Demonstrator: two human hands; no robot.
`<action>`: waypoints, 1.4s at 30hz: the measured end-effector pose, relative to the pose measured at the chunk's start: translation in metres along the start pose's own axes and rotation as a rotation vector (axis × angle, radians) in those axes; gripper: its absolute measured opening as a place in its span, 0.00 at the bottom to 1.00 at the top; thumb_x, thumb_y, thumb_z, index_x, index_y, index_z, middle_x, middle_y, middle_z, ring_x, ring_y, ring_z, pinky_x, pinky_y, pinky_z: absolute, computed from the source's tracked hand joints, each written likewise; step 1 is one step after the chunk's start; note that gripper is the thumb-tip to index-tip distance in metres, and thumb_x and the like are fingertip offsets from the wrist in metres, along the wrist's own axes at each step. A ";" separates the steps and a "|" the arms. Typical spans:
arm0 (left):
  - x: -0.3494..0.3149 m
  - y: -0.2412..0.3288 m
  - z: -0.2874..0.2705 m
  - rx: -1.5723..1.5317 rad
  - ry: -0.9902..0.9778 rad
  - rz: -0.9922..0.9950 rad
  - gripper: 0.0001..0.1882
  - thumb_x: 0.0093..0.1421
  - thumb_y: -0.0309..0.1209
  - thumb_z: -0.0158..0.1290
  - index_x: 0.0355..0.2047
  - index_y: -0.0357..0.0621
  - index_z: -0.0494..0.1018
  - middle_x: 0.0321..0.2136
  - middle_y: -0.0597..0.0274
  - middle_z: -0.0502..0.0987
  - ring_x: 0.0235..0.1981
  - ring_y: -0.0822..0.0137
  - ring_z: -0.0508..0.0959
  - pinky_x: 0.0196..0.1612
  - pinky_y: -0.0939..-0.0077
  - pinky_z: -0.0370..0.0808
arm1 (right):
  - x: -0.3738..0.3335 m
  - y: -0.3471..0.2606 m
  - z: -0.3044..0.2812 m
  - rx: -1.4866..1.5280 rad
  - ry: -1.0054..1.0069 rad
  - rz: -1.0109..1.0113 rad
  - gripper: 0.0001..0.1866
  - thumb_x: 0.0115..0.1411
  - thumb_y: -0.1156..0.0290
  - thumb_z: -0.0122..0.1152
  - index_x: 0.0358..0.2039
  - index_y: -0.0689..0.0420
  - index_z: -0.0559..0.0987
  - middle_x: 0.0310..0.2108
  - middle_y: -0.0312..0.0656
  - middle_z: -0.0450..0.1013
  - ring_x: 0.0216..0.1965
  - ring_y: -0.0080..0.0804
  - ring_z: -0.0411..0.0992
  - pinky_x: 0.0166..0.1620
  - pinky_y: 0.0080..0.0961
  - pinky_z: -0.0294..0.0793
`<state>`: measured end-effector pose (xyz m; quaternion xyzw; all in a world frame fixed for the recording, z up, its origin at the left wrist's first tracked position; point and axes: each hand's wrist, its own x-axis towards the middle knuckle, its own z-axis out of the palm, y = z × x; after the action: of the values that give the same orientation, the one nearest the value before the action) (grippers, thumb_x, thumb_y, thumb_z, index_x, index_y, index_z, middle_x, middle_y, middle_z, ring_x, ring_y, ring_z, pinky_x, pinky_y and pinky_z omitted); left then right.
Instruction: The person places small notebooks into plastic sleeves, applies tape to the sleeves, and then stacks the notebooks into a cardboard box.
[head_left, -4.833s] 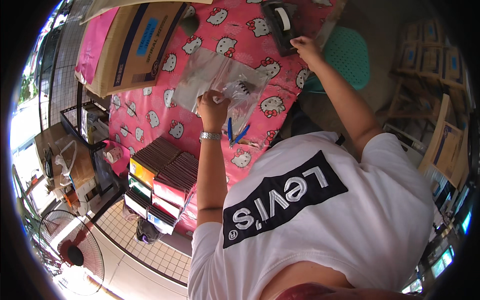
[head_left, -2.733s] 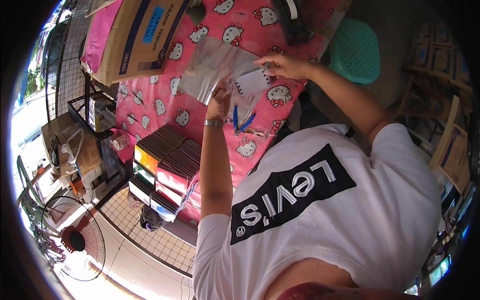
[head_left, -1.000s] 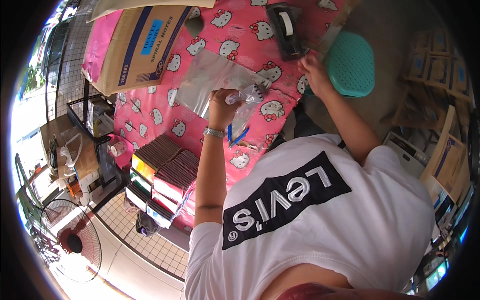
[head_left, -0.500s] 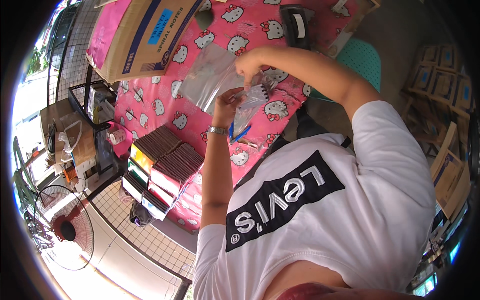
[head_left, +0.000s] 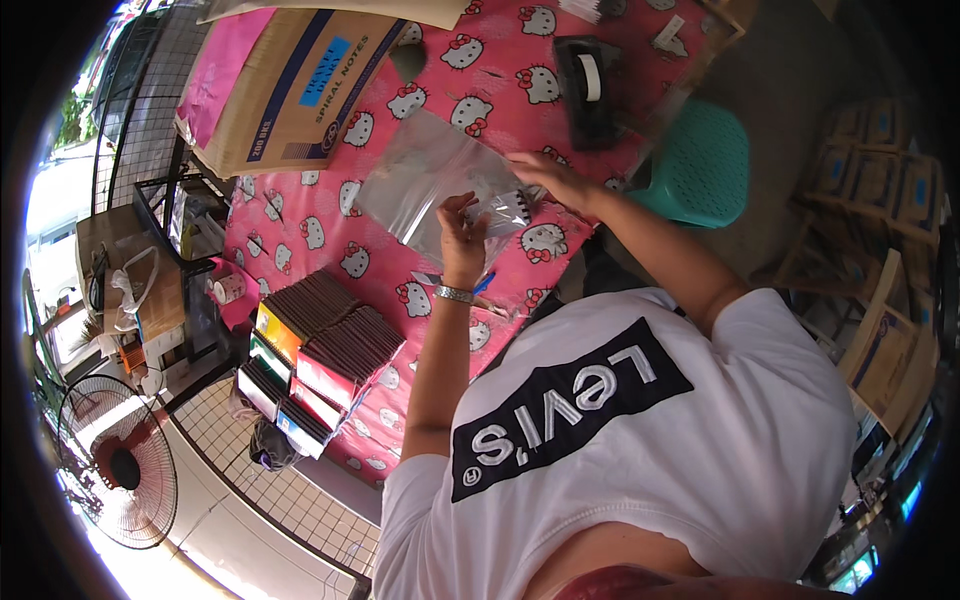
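A clear plastic bag (head_left: 405, 190) lies flat on the pink patterned table cover. At its right end is a small notebook with a black spiral edge (head_left: 522, 206), seemingly under or inside the shiny plastic. My left hand (head_left: 462, 238), a metal watch on its wrist, hovers over the bag beside the notebook. Its fingers are loosely bent and apart, with nothing visible between them. My right hand (head_left: 552, 182) reaches in from the right, fingers stretched toward the notebook's spiral edge; whether it touches the plastic I cannot tell. Something blue (head_left: 484, 282) lies beside my left wrist, partly hidden.
Stacks of spiral notebooks (head_left: 335, 330) stand at the table's left front. A large cardboard box (head_left: 300, 95) sits at the far left, and a black tape dispenser (head_left: 585, 95) at the far right. Beyond the table's right edge is a green stool (head_left: 705, 165). A fan (head_left: 120, 465) stands at lower left.
My right hand has moved down and right, from above the bag to beside the notebook's spiral edge, its fingers now straightened. My left hand has loosened from the plastic near the notebook.
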<state>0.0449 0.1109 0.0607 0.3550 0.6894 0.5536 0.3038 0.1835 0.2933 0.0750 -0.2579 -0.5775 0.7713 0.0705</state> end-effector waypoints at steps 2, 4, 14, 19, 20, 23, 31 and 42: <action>0.005 0.010 0.003 0.025 -0.028 -0.020 0.19 0.60 0.17 0.49 0.47 0.43 0.54 0.47 0.56 0.64 0.50 0.63 0.70 0.46 0.75 0.70 | 0.039 -0.006 -0.011 0.091 -0.214 0.236 0.24 0.60 0.61 0.57 0.55 0.55 0.68 0.52 0.41 0.68 0.48 0.25 0.68 0.52 0.26 0.66; 0.004 0.010 0.002 0.085 -0.034 0.027 0.21 0.58 0.16 0.51 0.47 0.41 0.54 0.44 0.56 0.67 0.47 0.64 0.71 0.45 0.75 0.70 | 0.058 -0.013 -0.011 0.100 -0.409 0.346 0.22 0.59 0.62 0.59 0.53 0.54 0.70 0.46 0.38 0.71 0.44 0.22 0.69 0.48 0.24 0.68; 0.002 0.003 -0.005 0.116 -0.057 0.069 0.19 0.57 0.17 0.52 0.44 0.40 0.57 0.43 0.56 0.69 0.42 0.66 0.71 0.44 0.77 0.69 | 0.091 -0.029 -0.016 -0.084 -0.757 0.456 0.19 0.59 0.57 0.61 0.46 0.53 0.74 0.35 0.30 0.71 0.39 0.21 0.69 0.44 0.25 0.69; 0.003 0.009 -0.004 0.046 -0.116 0.007 0.16 0.61 0.18 0.49 0.45 0.42 0.57 0.45 0.56 0.67 0.48 0.65 0.69 0.50 0.75 0.67 | 0.107 -0.017 -0.018 -0.120 -0.949 0.476 0.15 0.58 0.55 0.61 0.36 0.53 0.77 0.34 0.29 0.72 0.39 0.22 0.69 0.42 0.26 0.69; 0.002 0.008 -0.005 0.045 -0.115 0.005 0.16 0.61 0.18 0.49 0.45 0.42 0.57 0.45 0.56 0.67 0.48 0.65 0.69 0.51 0.75 0.66 | 0.109 -0.017 -0.015 -0.158 -0.947 0.486 0.15 0.58 0.54 0.62 0.34 0.53 0.77 0.32 0.29 0.72 0.37 0.22 0.69 0.41 0.25 0.69; 0.000 0.008 -0.006 0.035 -0.098 -0.034 0.16 0.60 0.18 0.48 0.45 0.42 0.57 0.45 0.56 0.67 0.47 0.66 0.70 0.50 0.75 0.67 | 0.120 -0.019 -0.007 -0.320 -0.942 0.493 0.16 0.57 0.53 0.62 0.29 0.53 0.76 0.26 0.29 0.71 0.32 0.21 0.70 0.36 0.23 0.69; 0.004 0.017 -0.002 0.192 -0.096 0.018 0.21 0.59 0.20 0.51 0.51 0.41 0.58 0.46 0.56 0.71 0.44 0.66 0.71 0.46 0.73 0.69 | 0.106 0.023 -0.010 -0.512 -0.655 0.603 0.21 0.53 0.51 0.67 0.17 0.53 0.73 0.18 0.30 0.66 0.20 0.21 0.65 0.22 0.24 0.63; 0.044 0.067 -0.010 -0.511 0.075 -0.582 0.29 0.62 0.33 0.50 0.62 0.47 0.54 0.45 0.55 0.72 0.42 0.64 0.74 0.44 0.67 0.72 | 0.003 -0.019 -0.002 -0.422 -0.117 -0.277 0.44 0.46 0.67 0.72 0.61 0.60 0.58 0.54 0.46 0.66 0.53 0.30 0.65 0.55 0.27 0.65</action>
<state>0.0218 0.1507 0.1272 0.0369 0.6116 0.6110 0.5012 0.1786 0.3027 0.0913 -0.1403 -0.7585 0.6305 0.0864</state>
